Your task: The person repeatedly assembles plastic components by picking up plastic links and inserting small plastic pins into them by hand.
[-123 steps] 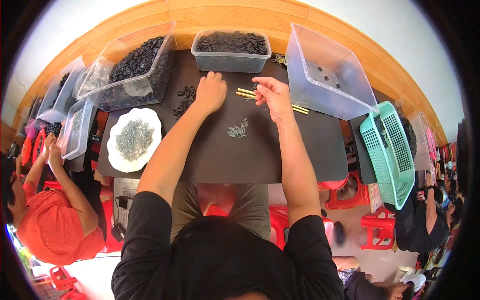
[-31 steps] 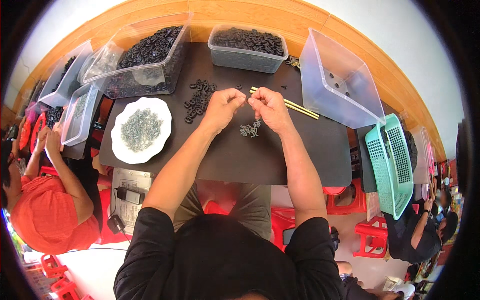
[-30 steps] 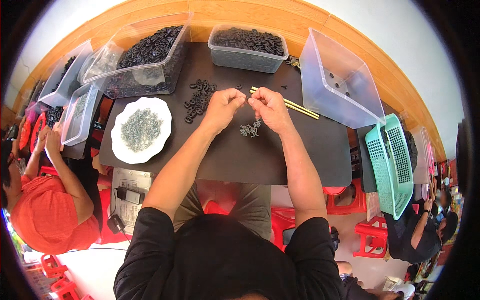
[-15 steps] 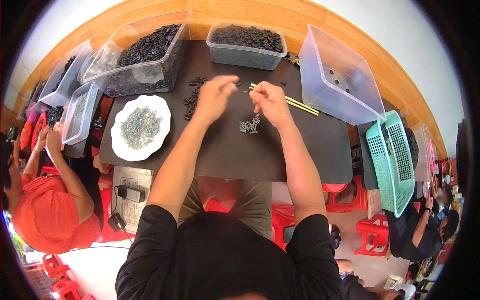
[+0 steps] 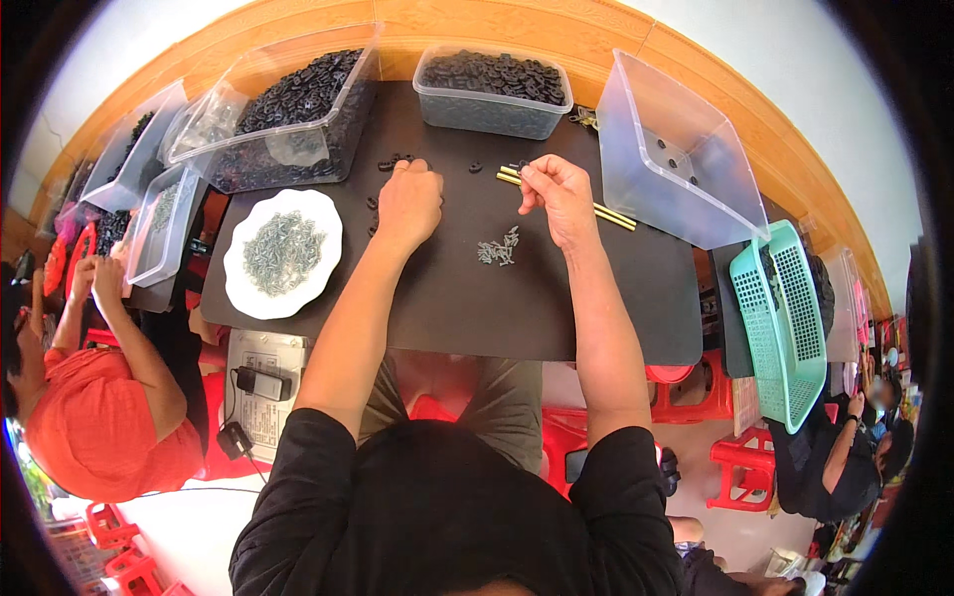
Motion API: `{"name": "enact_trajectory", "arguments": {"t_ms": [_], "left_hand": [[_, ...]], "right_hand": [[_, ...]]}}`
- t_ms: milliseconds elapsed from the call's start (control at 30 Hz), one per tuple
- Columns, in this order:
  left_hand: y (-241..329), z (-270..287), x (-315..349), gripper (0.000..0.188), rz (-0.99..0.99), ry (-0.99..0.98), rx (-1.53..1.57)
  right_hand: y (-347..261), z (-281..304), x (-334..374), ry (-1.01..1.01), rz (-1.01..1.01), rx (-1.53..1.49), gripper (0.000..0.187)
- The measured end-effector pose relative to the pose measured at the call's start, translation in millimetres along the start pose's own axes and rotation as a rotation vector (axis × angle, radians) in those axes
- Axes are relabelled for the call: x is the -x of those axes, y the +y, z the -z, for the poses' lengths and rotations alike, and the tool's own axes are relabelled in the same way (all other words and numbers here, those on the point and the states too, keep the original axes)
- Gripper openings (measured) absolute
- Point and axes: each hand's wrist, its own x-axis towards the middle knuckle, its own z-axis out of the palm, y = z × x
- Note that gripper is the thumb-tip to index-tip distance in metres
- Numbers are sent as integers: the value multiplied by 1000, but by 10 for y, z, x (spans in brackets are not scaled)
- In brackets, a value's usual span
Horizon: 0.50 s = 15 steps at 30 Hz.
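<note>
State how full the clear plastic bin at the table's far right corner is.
Nearly empty: the clear plastic bin shows only a few small black pieces scattered on its bottom.

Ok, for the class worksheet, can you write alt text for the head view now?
A person's left hand is at loose black parts on a dark table; the right hand is over two gold rods. A pile of grey screw-like pieces lies closer in, with more on a white plate to the left and clear plastic bins behind.
</note>
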Motion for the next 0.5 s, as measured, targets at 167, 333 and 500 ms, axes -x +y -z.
{"name": "enact_trajectory", "arguments": {"t_ms": [167, 333, 500], "left_hand": [[15, -44, -22, 6, 25, -94, 2], [157, -66, -124, 8, 2, -84, 53], [251, -286, -411, 9, -22, 91, 92]], "right_hand": [[-2, -36, 9, 6, -3, 3, 13], [-14, 15, 13, 25, -16, 7, 13], [-32, 11, 7, 33, -4, -5, 12]]}}
